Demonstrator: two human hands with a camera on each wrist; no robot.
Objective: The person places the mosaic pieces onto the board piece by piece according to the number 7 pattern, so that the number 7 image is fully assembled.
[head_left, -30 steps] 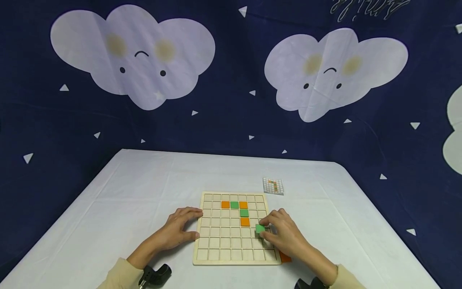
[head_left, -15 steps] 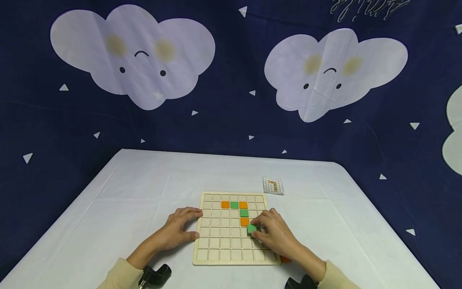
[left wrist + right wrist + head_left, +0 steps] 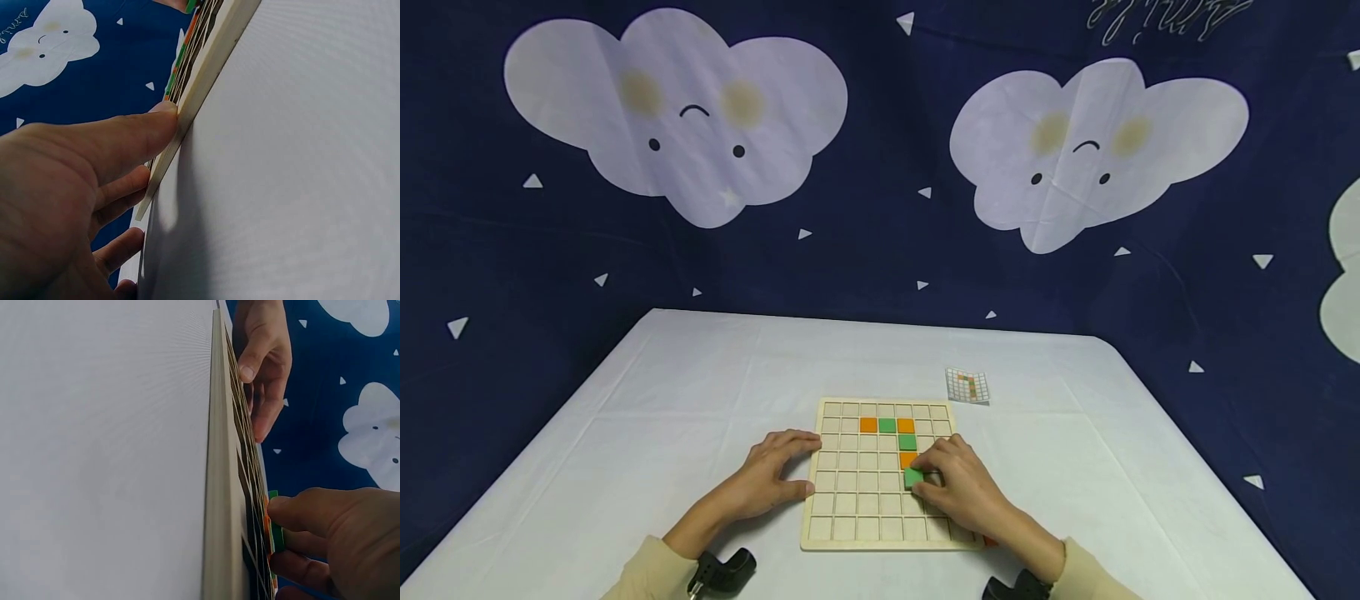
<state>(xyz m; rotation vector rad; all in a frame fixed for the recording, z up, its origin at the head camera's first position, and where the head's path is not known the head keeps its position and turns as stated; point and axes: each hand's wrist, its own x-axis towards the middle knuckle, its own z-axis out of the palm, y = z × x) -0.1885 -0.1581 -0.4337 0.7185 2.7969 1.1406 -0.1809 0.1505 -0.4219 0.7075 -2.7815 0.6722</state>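
My right hand (image 3: 958, 483) pinches a green square tile (image 3: 912, 479) between thumb and fingertips, over the wooden grid board (image 3: 850, 505). This tile sits just below an orange tile (image 3: 907, 460) in the head view; whether it touches the board is hard to tell. In the right wrist view, the green tile (image 3: 277, 539) stands on edge between the fingers. My left hand (image 3: 767, 475) rests against the board's left edge, thumb and fingers spread. The left wrist view shows that thumb touching the board's rim (image 3: 209, 72).
Several orange and green tiles (image 3: 887, 426) lie in the board's upper cells. A small pattern card (image 3: 967, 387) lies beyond the board's top right corner. Another orange piece (image 3: 989, 542) peeks out beside the lower right corner, mostly hidden by the right arm. White cloth covers the table (image 3: 700, 375).
The right hand has carried the green tile leftward across the board, to just under the column of placed tiles. My left hand has stayed where it was.
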